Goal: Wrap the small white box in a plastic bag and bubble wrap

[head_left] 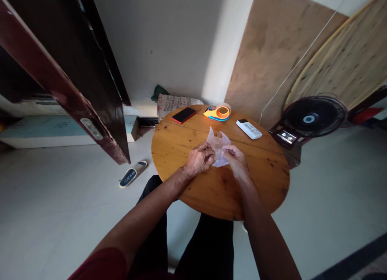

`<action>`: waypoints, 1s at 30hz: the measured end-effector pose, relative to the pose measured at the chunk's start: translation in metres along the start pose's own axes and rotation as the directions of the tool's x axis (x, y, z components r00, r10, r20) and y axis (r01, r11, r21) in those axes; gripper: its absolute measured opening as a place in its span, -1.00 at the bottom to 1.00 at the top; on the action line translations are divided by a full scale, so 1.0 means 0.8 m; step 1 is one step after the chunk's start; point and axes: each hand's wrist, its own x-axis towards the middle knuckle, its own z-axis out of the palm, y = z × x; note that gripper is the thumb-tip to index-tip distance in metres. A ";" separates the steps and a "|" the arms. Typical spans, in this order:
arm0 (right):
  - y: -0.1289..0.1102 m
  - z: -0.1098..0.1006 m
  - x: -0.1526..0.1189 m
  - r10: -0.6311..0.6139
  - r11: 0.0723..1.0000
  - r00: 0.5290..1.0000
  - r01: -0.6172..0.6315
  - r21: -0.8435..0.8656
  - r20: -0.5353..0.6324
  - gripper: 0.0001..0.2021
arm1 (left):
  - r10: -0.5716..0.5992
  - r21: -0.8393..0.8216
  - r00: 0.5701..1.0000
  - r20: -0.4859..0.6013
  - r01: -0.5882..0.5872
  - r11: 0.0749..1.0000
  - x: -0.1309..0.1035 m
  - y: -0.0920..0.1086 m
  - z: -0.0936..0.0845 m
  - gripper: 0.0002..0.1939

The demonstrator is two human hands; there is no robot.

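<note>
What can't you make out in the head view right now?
All in the head view:
- Middle of the thin plastic: covered by the fingers of the left hand and right hand.
- Lettering on the white device: too small and blurred.
- Rest of the round wooden panel: cut off by the top and right edges.
</note>
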 end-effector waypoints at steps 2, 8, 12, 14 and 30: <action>0.000 0.002 0.000 -0.022 1.000 1.000 0.022 -0.001 0.008 -0.61 | 0.000 -0.003 1.000 0.000 0.000 1.000 0.000 0.000 0.000 -0.80; -0.001 0.009 -0.002 0.018 0.996 1.000 -0.017 0.087 -0.004 -0.63 | 0.002 -0.002 1.000 0.003 -0.002 1.000 0.000 0.003 -0.002 -0.82; -0.004 0.009 -0.005 0.029 0.992 1.000 -0.030 0.121 0.010 -0.61 | -0.002 0.009 1.000 0.018 0.002 1.000 0.001 0.005 -0.004 -0.82; -0.007 0.008 -0.007 0.031 0.994 0.999 -0.033 0.107 0.022 -0.59 | -0.003 0.000 1.000 0.018 0.003 1.000 0.001 0.005 -0.003 -0.82; 0.003 0.002 -0.004 -0.058 0.998 0.975 0.050 0.043 0.215 -0.47 | -0.001 -0.044 0.999 0.035 0.003 0.999 -0.001 0.002 -0.006 -0.79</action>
